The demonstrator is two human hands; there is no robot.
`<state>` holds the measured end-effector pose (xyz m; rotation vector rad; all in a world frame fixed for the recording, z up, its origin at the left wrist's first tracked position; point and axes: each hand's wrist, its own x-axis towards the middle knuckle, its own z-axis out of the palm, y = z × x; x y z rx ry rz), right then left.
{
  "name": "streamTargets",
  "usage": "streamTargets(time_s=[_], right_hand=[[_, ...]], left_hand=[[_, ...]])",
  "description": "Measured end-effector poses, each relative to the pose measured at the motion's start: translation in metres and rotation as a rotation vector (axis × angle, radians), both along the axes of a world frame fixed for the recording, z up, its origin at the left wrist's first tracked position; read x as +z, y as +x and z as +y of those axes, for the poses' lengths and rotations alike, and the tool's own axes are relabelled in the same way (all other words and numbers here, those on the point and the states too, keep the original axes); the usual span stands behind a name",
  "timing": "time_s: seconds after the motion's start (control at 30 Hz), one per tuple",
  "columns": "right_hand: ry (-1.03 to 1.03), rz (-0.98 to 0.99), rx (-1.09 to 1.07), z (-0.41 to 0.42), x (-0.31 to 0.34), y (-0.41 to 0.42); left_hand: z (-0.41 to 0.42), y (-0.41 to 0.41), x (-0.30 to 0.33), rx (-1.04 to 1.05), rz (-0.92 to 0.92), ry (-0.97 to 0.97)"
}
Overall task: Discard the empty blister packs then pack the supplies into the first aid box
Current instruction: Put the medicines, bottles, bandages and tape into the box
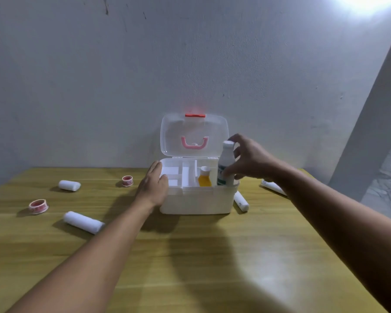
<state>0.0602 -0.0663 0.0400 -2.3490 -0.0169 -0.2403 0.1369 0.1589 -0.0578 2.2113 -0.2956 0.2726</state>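
Observation:
The white first aid box (196, 201) stands open at the back of the wooden table, its clear lid (194, 136) upright against the wall. My right hand (248, 161) grips a white bottle (225, 164) with a green label, standing upright in the box's right end. An orange bottle (204, 177) stands beside it inside. My left hand (154, 184) rests against the box's left rim, thumb over the edge of the white tray insert (174, 175). Two white bandage rolls (69, 185) (84, 222) and two red tape rolls (38, 206) (127, 180) lie to the left.
A white tube (241, 201) lies against the box's right side, and another white tube (273, 187) lies farther right, partly behind my right forearm. The table's right edge runs diagonally past my right arm. A grey wall stands close behind the box.

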Motion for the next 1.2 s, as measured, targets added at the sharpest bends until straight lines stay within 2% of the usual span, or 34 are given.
streamTargets(time_s=[0.1, 0.3, 0.47, 0.73, 0.8, 0.9, 0.97, 1.1, 1.2], right_hand=[[-0.291, -0.052, 0.038, 0.007, -0.007, 0.003], [-0.403, 0.016, 0.046, 0.007, -0.017, 0.016], [-0.663, -0.008, 0.039, 0.009, -0.024, 0.027], [-0.487, -0.045, -0.003, -0.004, -0.032, 0.036], [-0.322, -0.092, -0.022, -0.01, -0.03, 0.032], [-0.058, -0.185, -0.19, -0.03, -0.032, 0.027], [-0.064, -0.121, -0.268, -0.044, -0.04, 0.026], [-0.125, 0.187, -0.195, -0.049, -0.067, 0.019], [-0.151, 0.258, -0.205, -0.048, -0.082, 0.018]], left_hand=[[0.0, 0.001, 0.0, -0.023, -0.016, 0.048], [0.004, 0.004, -0.001, -0.041, 0.06, 0.157], [0.004, 0.005, 0.001, -0.038, 0.095, 0.2], [0.005, 0.008, -0.001, -0.026, 0.098, 0.171], [0.005, 0.007, -0.001, -0.031, 0.092, 0.169], [0.004, 0.005, -0.001, -0.028, 0.084, 0.166], [0.003, 0.003, -0.001, -0.017, 0.081, 0.163], [0.002, 0.001, 0.0, -0.018, 0.064, 0.129], [0.002, 0.0, 0.001, -0.036, 0.05, 0.103]])
